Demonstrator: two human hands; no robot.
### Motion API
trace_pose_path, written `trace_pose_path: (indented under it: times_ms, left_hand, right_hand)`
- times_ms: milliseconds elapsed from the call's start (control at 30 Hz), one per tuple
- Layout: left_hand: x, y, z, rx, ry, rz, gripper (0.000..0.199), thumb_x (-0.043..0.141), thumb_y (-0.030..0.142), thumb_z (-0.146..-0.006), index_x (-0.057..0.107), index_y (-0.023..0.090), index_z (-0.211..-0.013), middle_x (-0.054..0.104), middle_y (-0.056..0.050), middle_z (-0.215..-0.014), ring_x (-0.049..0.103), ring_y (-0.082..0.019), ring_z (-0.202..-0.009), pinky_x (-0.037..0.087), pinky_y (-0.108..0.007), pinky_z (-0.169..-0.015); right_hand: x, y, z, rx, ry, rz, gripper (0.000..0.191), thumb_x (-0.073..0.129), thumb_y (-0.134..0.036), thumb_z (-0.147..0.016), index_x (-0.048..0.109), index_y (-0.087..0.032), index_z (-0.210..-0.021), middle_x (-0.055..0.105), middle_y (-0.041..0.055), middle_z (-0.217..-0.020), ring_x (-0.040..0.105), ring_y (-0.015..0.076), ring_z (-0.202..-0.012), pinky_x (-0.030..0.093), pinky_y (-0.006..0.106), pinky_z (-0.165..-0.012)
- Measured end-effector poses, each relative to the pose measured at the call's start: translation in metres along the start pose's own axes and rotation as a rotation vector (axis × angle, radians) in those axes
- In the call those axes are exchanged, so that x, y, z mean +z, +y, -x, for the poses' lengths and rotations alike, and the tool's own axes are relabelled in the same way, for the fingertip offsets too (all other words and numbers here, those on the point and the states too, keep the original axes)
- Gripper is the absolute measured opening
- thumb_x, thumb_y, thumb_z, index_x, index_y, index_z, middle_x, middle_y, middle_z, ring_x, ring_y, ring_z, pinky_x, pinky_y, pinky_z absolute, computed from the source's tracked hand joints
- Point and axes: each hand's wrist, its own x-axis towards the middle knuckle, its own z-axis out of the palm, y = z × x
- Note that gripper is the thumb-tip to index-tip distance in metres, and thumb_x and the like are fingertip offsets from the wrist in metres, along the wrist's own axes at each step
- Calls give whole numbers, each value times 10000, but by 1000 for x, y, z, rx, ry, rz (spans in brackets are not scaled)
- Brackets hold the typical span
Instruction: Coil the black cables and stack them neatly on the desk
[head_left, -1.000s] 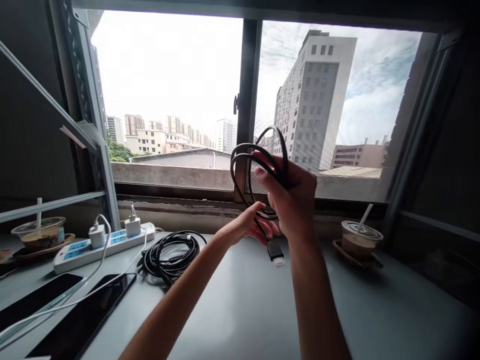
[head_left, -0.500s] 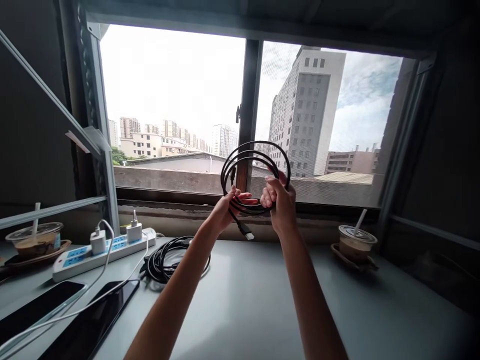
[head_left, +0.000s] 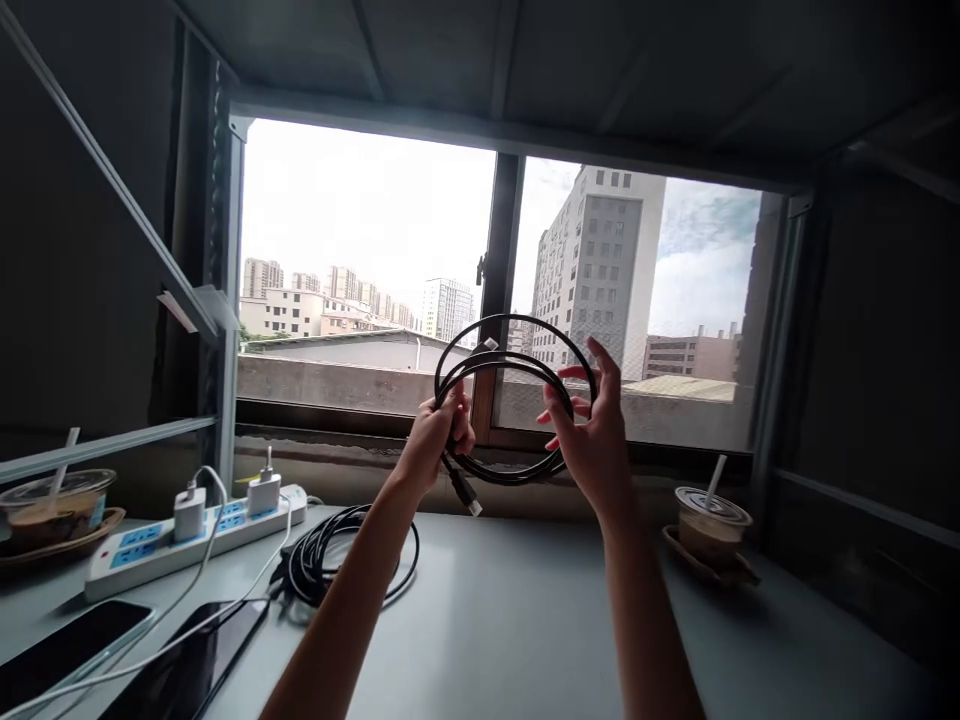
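Note:
A black cable (head_left: 517, 477) hangs in the air in front of the window, wound into several round loops. My left hand (head_left: 436, 436) is closed around the left side of the loops. One plug (head_left: 466, 497) with a light metal end dangles below that hand. The cable's other light-tipped end (head_left: 487, 345) shows inside the upper loop. At the right side of the coil is my right hand (head_left: 598, 440), its fingers spread apart around the loops, thumb against or very near them.
On the table (head_left: 510, 620) lies another bundle of black cable (head_left: 307, 560). Left of it are a power strip (head_left: 112, 570) with chargers, two phones and white cords (head_left: 176, 648). Drink cups stand at left and right (head_left: 711, 518). A shelf (head_left: 450, 60) spans overhead.
My right hand has loosened from its closed grip and spread its fingers. My left hand has closed on the loops. The view has tilted up, and the coil looks wider.

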Motion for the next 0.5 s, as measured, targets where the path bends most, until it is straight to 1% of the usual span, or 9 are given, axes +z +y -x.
trace_pose_path:
  times_ms: [33, 100, 200, 267, 367, 433, 500]
  left_hand:
    - [-1, 0, 0, -18, -5, -2, 372, 580, 475, -789, 437, 167, -637, 328, 82, -422, 363, -59, -326, 251, -172, -340]
    - [-2, 2, 2, -54, -59, 16, 376, 599, 446, -779, 421, 165, -603, 314, 81, -430, 330, -43, -323, 220, -168, -335]
    - [0, 7, 6, -103, -163, 79, 391, 615, 418, -772, 399, 164, -567, 290, 84, -417, 275, -26, -317, 173, -162, -332]
    - [5, 8, 8, -125, -189, 130, 391, 616, 413, -775, 394, 166, -570, 276, 89, -408, 249, -22, -312, 152, -161, -329]
    - [15, 1, 9, -163, -194, 182, 404, 620, 429, -776, 382, 169, -578, 260, 95, -411, 231, -18, -315, 143, -156, -326]
    - [19, -6, 9, -219, -202, 178, 438, 635, 454, -759, 367, 169, -563, 253, 95, -417, 236, -15, -323, 154, -152, -329]
    - [20, -10, 8, -260, -204, 132, 469, 662, 477, -726, 365, 165, -542, 260, 90, -423, 263, -14, -332, 186, -149, -336]
  right_hand:
    - [-3, 3, -1, -7, -29, 29, 700, 613, -356, -751, 294, -306, -1372, 504, 102, -1129, 547, 116, -578, 448, 194, -334]
    - [-8, 5, -2, -15, -75, 69, 682, 628, -375, -746, 341, -309, -1361, 512, 90, -1129, 504, 91, -522, 454, 202, -329]
    - [-14, -3, -1, -36, -110, 69, 605, 609, -375, -772, 400, -322, -1337, 540, 59, -1097, 451, 60, -459, 464, 209, -347]
    - [-16, -13, 2, -56, -80, 56, 558, 595, -370, -788, 432, -326, -1319, 562, 47, -1064, 424, 51, -440, 447, 201, -347]
    - [-18, -24, 4, -94, -19, 92, 502, 608, -370, -783, 499, -317, -1270, 586, 39, -1025, 377, 45, -427, 398, 188, -332]
    - [-20, -25, 4, -105, -15, 131, 472, 623, -377, -774, 536, -315, -1234, 595, 31, -998, 349, 40, -421, 360, 185, -325]
    - [-23, -20, 2, -103, -11, 154, 448, 636, -387, -764, 566, -306, -1199, 599, 24, -957, 339, 41, -421, 334, 189, -326]
